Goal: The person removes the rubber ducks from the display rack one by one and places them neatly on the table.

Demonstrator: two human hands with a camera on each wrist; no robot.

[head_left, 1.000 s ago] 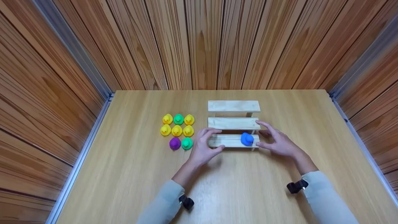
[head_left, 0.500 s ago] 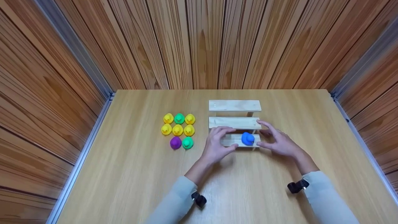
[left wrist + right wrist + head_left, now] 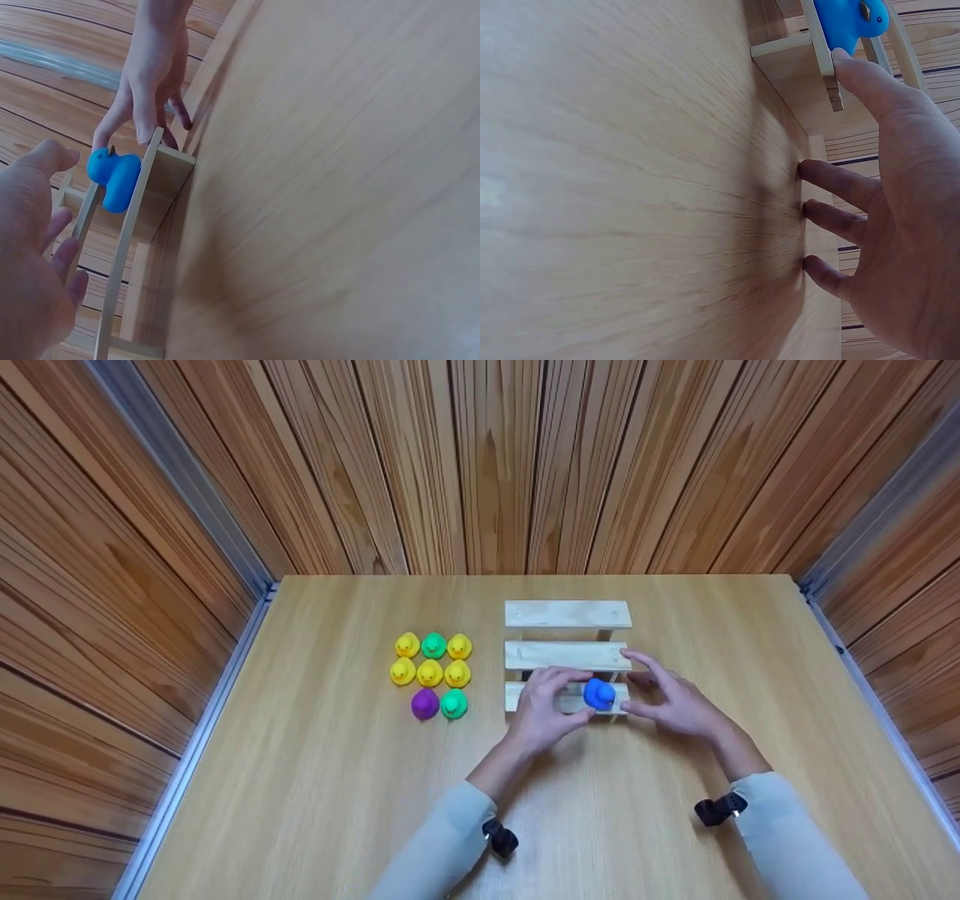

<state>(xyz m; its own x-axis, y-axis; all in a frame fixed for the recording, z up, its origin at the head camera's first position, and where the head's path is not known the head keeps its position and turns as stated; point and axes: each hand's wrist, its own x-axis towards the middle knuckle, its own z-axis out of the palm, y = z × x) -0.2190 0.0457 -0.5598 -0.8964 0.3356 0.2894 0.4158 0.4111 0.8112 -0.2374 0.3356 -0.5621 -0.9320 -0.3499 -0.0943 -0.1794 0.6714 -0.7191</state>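
A blue rubber duck sits near the right end of the lowest step of a three-tier wooden shelf. Just left of the duck, my left hand hovers over that step, thumb and fingers spread apart with a gap to the duck in the left wrist view. At the shelf's right end is my right hand. Its thumb touches the end of the lowest step beside the duck, and its index finger reaches the middle step's end. The right hand's other fingertips reach down to the tabletop.
Left of the shelf, several yellow ducks, two green ducks and a purple duck stand in rows on the wooden table. Wood-panelled walls enclose the table's back and sides.
My left hand has slid rightward along the lowest step toward the blue duck. The right hand stays at the shelf's end, and the ducks have not moved.
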